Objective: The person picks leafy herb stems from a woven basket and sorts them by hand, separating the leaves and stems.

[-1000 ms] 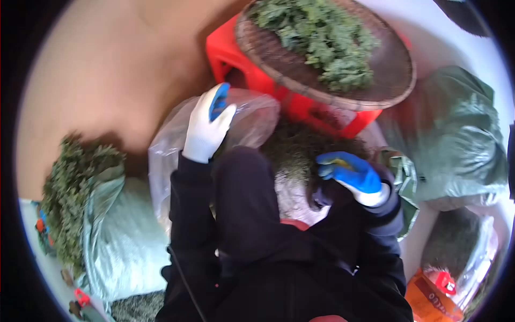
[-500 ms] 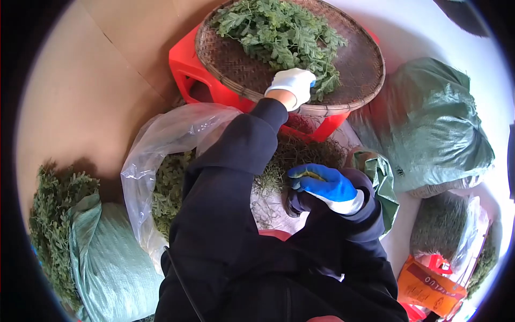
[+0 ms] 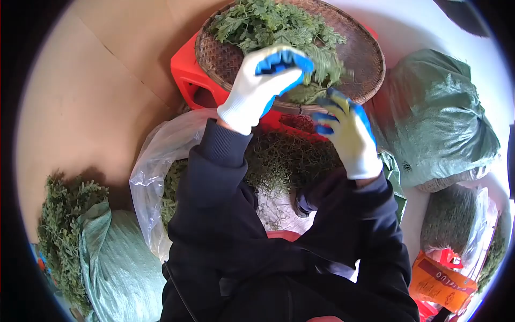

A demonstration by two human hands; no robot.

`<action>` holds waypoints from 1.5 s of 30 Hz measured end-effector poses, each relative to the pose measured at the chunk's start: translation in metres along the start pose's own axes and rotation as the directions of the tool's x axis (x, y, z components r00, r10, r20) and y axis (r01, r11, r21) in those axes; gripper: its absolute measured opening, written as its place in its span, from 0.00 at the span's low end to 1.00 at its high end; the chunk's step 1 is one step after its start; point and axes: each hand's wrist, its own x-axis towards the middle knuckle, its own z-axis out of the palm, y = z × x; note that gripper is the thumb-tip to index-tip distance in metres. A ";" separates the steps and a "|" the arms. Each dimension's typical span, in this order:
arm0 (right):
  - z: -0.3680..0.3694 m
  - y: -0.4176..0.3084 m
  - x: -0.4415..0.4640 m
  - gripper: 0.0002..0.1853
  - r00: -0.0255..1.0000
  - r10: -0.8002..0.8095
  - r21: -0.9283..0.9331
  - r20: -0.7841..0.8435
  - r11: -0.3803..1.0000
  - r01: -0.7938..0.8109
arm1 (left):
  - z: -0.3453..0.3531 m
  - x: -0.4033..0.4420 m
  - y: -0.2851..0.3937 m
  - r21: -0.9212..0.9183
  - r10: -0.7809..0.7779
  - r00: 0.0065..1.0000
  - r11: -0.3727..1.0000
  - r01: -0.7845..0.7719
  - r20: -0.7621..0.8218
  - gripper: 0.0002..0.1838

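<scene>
My left hand (image 3: 265, 80), in a white and blue glove, is raised over the near edge of a round woven bamboo tray (image 3: 228, 67). Its fingers are curled, and a leafy green sprig (image 3: 326, 65), blurred by motion, sticks out from the fingertips. To the right, my right hand (image 3: 350, 129) is gloved too. Its fingers are apart near the tray's rim, just below the sprig, with nothing visible in them. A heap of feathery green sprigs (image 3: 268, 24) lies on the far side of the tray.
A red plastic stool (image 3: 185, 70) supports the tray. Thin dark stems (image 3: 289, 155) litter the floor between my legs. A clear plastic bag (image 3: 147, 177) of greens stands left. Green woven sacks (image 3: 126, 263) sit on both sides, and an orange packet (image 3: 442, 284) lies lower right.
My left hand has lifted off the tray and turned, with a sprig at its fingertips. My right hand has risen from near my knee to the tray's front edge, its fingers spreading.
</scene>
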 end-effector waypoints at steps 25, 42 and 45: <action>0.000 -0.006 0.037 0.15 0.980 0.030 0.333 0.199 0.938 -0.096 | -0.010 -0.011 -0.026 0.754 0.296 0.925 0.657 -0.016 -0.238 0.28; -0.021 -0.021 0.028 0.19 0.956 -0.287 0.486 0.058 0.845 0.224 | -0.014 -0.027 -0.022 -0.188 -0.266 0.929 0.929 0.318 0.256 0.15; -0.023 -0.023 0.025 0.18 0.901 -0.420 0.496 0.110 0.809 0.316 | -0.019 -0.025 -0.021 -0.191 -0.240 0.914 0.930 0.313 0.328 0.17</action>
